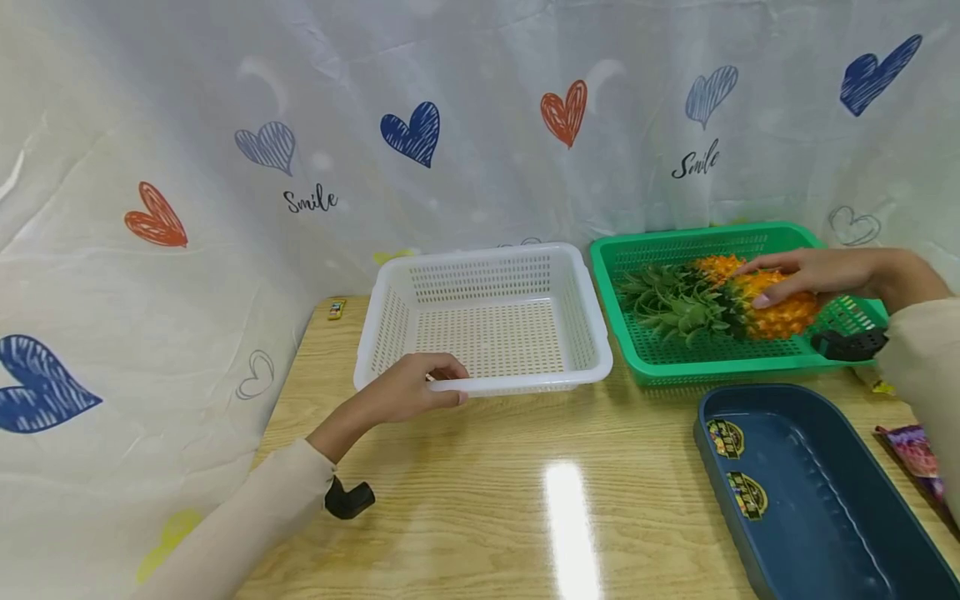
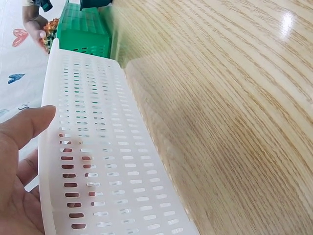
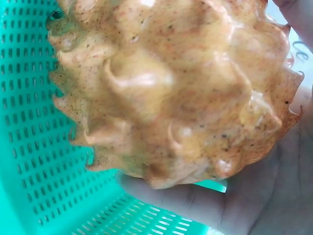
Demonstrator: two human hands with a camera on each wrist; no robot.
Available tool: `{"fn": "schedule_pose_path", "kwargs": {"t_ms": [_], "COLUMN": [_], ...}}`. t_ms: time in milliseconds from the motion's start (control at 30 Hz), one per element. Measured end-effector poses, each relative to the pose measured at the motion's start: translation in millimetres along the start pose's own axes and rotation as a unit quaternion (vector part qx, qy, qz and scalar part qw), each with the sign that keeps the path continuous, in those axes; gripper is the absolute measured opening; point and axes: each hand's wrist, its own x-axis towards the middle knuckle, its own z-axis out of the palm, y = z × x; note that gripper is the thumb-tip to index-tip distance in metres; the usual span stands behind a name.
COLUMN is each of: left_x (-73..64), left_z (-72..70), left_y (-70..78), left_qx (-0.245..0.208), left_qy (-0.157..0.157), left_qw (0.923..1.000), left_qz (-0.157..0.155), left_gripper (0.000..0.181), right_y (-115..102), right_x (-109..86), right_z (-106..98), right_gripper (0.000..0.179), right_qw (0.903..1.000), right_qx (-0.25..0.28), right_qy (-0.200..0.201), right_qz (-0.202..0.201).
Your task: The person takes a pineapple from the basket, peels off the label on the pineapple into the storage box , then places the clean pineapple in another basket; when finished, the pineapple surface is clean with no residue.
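My left hand grips the front rim of a white slotted plastic basket. In the left wrist view the thumb lies over the rim, and the other fingers show partly through the slots. My right hand holds an orange, spiky pineapple with green leaves, inside a green slotted basket. Up close in the right wrist view, that pineapple fills most of the picture, with the hand wrapped around its base. A second pineapple lies behind it, partly hidden.
A dark blue tray with two stickers stands in front of the green basket. Beside it, at the right edge, lies a purple packet. A small yellow packet is left of the white basket. A heart-printed curtain hangs behind the wooden table.
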Motion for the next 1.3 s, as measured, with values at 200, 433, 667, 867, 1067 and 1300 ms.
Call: {"fn": "schedule_pose_path", "kwargs": {"t_ms": [200, 433, 667, 867, 1067, 1300], "left_x": [1.3, 1.0, 1.1, 1.8, 1.7, 1.6], "left_z": [0.0, -0.2, -0.8, -0.6, -0.4, -0.6], "left_y": [-0.6, -0.3, -0.6, -1.3, -1.5, -2.6], "left_qx": [0.002, 0.005, 0.005, 0.011, 0.017, 0.015], "left_qy": [0.000, -0.001, -0.003, -0.004, -0.004, -0.006], "left_qw": [1.0000, 1.0000, 1.0000, 0.9999, 0.9998, 0.9998], "left_qz": [0.005, 0.004, 0.007, 0.008, 0.013, 0.014], "left_gripper": [0.022, 0.022, 0.024, 0.024, 0.023, 0.024], "right_y": [8.0, 14.4, 16.9, 14.1, 12.1, 11.6], "right_x": [5.1, 11.0, 18.7, 23.3, 24.1, 24.4], "right_z": [-0.3, 1.9, 6.4, 8.4, 9.0, 9.7], "right_gripper": [0.057, 0.075, 0.084, 0.087, 0.083, 0.084], "right_qw": [0.9987, 0.9969, 0.9975, 0.9966, 0.9970, 0.9972], "right_qx": [0.037, 0.050, 0.022, 0.002, 0.007, 0.008], "right_qy": [-0.033, -0.048, -0.038, -0.053, -0.057, -0.049], "right_qz": [0.014, 0.037, 0.055, 0.063, 0.052, 0.056]}}
